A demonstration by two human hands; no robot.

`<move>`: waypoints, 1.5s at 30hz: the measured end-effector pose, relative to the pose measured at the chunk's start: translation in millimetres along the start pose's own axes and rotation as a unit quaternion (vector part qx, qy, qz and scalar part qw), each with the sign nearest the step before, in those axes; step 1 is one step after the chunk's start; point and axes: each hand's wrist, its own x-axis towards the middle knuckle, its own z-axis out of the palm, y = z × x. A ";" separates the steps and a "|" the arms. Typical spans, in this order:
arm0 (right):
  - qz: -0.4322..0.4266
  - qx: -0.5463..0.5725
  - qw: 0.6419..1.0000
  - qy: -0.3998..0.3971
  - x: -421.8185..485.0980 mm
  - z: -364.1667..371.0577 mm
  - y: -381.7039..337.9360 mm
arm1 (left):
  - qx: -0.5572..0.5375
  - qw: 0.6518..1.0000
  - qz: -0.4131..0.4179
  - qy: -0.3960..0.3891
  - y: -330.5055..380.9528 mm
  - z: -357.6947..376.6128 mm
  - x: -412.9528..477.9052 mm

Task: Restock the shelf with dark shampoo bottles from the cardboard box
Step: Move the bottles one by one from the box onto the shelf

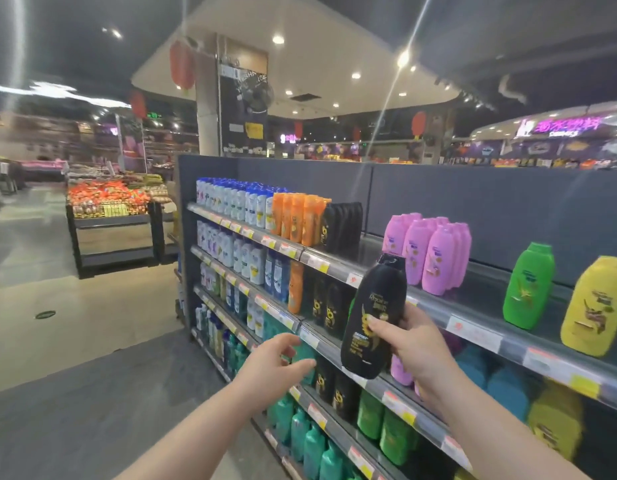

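My right hand [412,344] grips a dark shampoo bottle [374,310] with a yellow flower label, held upright in front of the top shelf's edge [338,268]. A bare stretch of that shelf lies between a row of dark bottles [345,225] on the left and pink bottles [430,252] on the right. My left hand [272,358] hovers lower down with relaxed fingers, holding nothing, near the second shelf's price rail. More dark bottles [329,304] stand on the second shelf and others [336,389] on the third. The cardboard box is not in view.
Orange bottles [296,218] and white-blue bottles [230,199] fill the top shelf's left part. A green bottle [528,285] and a yellow bottle [594,306] stand at the right. Teal and green bottles fill lower shelves. A produce stand [109,216] is across the open aisle floor.
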 end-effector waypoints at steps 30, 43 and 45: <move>0.009 -0.163 0.965 0.204 424.4 42.4 95.9 | -0.055 0.982 0.139 -0.112 -52.0 -4.5 484.3; 0.085 -0.249 0.919 0.292 519.6 21.2 122.5 | -0.050 0.944 0.314 0.090 -24.4 9.0 547.8; 0.096 -0.259 0.913 0.299 528.9 17.4 128.6 | -0.050 0.947 0.303 0.094 -17.3 10.3 554.4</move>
